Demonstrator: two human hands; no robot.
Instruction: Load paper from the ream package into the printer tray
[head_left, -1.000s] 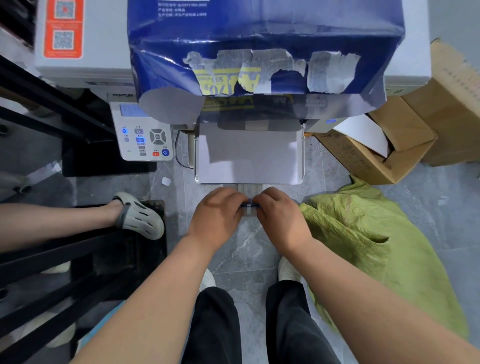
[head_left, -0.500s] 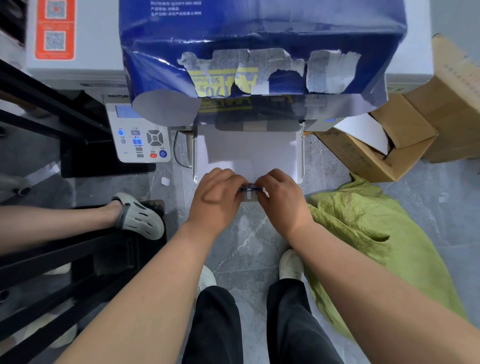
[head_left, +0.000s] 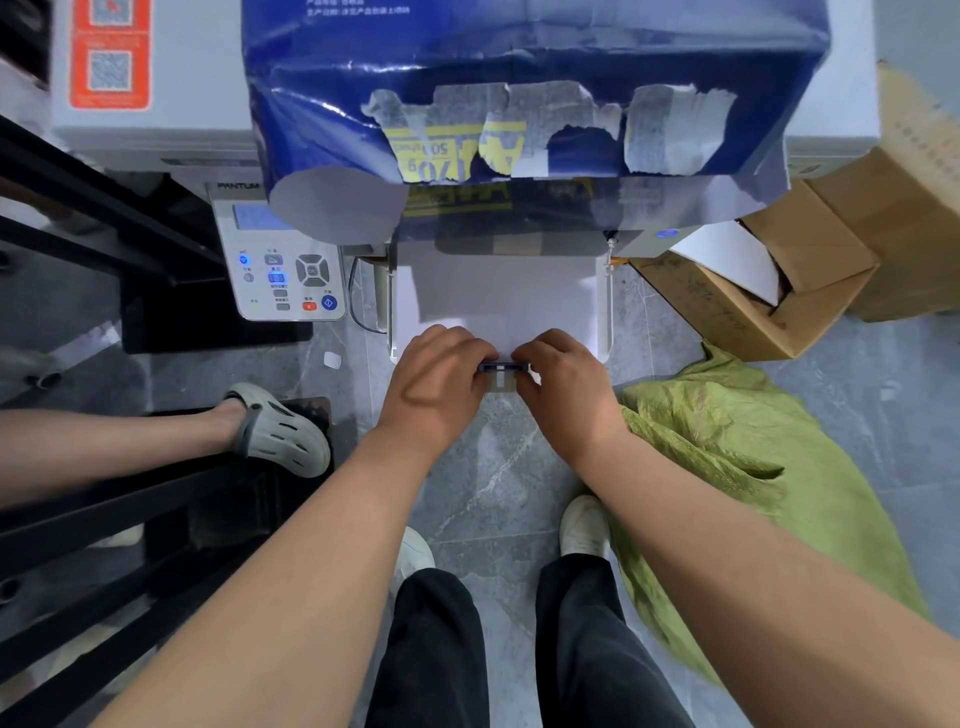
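Note:
The torn blue ream package (head_left: 530, 93) lies on top of the white printer (head_left: 156, 130). Below it the printer tray (head_left: 607, 312) sticks out toward me, holding a stack of white paper (head_left: 493, 296). At the tray's near end sits a small dark paper guide (head_left: 503, 368). My left hand (head_left: 434, 384) and my right hand (head_left: 563, 384) pinch that guide from either side, fingers curled, right against the paper's near edge.
The printer's control panel (head_left: 283, 265) is to the left of the tray. An open cardboard box (head_left: 748, 291) stands at the right, a green cloth (head_left: 743, 478) lies on the floor. Another person's leg and sandal (head_left: 280, 431) rest on a black frame at the left.
Both hands have slid the guide away from me, from the extended rail up to the near edge of the paper stack.

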